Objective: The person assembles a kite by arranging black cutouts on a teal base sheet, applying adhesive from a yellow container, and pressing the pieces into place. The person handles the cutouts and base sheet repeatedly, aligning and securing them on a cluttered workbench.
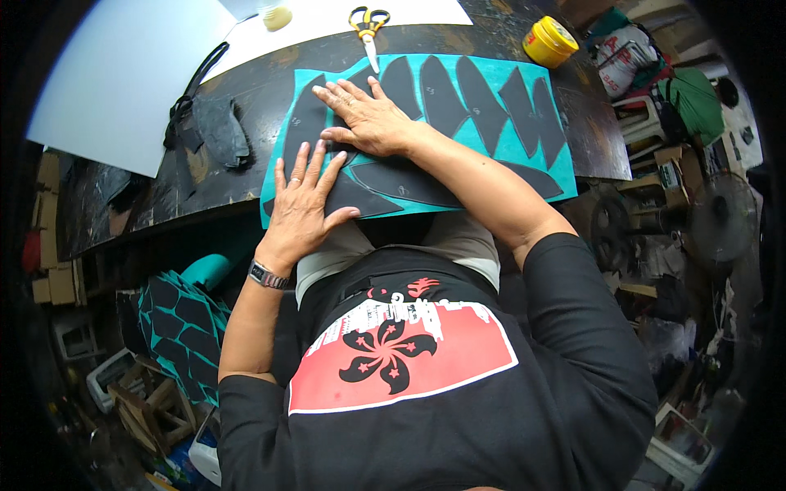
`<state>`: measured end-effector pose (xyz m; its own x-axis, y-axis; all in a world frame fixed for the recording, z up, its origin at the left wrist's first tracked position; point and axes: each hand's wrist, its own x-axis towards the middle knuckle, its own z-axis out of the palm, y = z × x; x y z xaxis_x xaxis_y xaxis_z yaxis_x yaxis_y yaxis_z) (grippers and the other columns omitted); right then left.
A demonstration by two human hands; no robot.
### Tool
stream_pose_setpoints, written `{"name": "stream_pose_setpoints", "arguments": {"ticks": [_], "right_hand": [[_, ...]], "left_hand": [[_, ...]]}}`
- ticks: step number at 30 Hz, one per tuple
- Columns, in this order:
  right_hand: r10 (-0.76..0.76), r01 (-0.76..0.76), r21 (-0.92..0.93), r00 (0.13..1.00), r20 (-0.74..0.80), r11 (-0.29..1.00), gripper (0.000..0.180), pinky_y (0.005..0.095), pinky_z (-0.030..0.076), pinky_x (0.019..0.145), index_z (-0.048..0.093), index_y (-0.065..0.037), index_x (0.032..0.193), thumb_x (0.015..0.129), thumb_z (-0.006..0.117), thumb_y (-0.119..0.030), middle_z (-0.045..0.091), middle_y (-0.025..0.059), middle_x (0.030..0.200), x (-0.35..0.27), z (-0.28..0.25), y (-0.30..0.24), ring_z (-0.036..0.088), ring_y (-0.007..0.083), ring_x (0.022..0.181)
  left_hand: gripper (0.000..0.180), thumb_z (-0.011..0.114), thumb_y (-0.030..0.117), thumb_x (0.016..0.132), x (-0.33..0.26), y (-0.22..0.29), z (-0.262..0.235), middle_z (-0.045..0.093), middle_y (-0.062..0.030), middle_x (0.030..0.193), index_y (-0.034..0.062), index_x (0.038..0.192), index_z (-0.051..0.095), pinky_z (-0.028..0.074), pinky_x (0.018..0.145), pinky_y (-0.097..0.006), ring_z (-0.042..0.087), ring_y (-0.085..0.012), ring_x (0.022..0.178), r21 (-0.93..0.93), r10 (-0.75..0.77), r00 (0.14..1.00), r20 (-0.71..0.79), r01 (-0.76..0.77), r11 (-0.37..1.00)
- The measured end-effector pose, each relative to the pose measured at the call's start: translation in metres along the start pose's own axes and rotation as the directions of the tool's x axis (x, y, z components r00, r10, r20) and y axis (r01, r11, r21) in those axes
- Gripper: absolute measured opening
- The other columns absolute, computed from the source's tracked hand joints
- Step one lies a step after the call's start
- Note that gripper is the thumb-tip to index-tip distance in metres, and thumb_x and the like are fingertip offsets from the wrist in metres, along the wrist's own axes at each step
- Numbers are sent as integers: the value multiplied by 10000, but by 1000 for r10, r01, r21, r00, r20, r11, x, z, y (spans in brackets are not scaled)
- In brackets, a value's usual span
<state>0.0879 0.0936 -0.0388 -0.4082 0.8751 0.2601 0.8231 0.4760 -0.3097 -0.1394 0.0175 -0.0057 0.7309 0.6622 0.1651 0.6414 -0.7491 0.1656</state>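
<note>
Left hand (pixel 304 204) and right hand (pixel 366 117) pressed flat, fingers spread, grasping nothing, on black curved cut-outs (pixel 458 98) laid over teal sheet (pixel 536 176), frame centre; most pieces already placed.

A dark, worn table (pixel 246 90) carries everything here. On its near edge lies a teal sheet (pixel 524 151) covered with black cut shapes (long, curved, leaf-like pieces), its front margin hanging slightly over the edge. Left of the sheet sit loose black scraps (pixel 219 129) and a black strap (pixel 195 86). A large white board (pixel 123 74) covers the far left corner. Yellow-handled scissors (pixel 368 29) lie at the far side, and a yellow tape roll (pixel 549 41) rests near the right end.
</note>
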Motion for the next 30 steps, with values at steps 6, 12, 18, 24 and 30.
{"name": "stream_pose_setpoints", "arguments": {"ticks": [6,12,18,24,30], "right_hand": [[151,-159,-61,981,-118,985,790,641,183,1142,219,-143,1575,978,382,-634,370,270,1517,2,-9,18,290,420,1449],[297,-277,143,943,-148,950,779,621,270,1108,316,-142,1535,930,554,-571,461,258,1440,43,-9,5,408,451,1356],[383,-13,797,881,-276,604,794,453,338,1146,376,-52,1489,892,670,-484,450,273,1462,78,-26,8,426,402,1379],[104,40,523,964,-243,851,782,495,306,1157,328,-124,1528,937,575,-572,385,253,1518,34,-25,-3,377,372,1422],[428,-475,-176,869,-249,862,777,634,117,1172,283,-163,1561,950,495,-594,292,156,1600,-87,-79,84,202,354,1500]], "left_hand": [[776,570,592,896,1,3,-1,296,-145,1601,193,1531,370,91,1187,-597,220,-348,1493,38,-5,1000,-10,5,999],[784,595,575,889,3,8,3,286,-144,1606,180,1528,370,107,1184,-600,219,-351,1493,48,-44,998,-33,45,998],[762,622,543,890,5,14,-1,305,-153,1596,181,1518,388,145,1177,-594,247,-357,1481,75,-60,997,-39,63,995],[524,663,413,908,27,-10,-27,579,-151,1379,80,1309,611,328,1112,-500,494,-336,1321,-174,-128,992,9,128,976],[690,568,481,958,76,-35,10,320,-158,1584,63,1483,408,162,1201,-523,245,-316,1488,45,-124,986,-108,129,991]]}}
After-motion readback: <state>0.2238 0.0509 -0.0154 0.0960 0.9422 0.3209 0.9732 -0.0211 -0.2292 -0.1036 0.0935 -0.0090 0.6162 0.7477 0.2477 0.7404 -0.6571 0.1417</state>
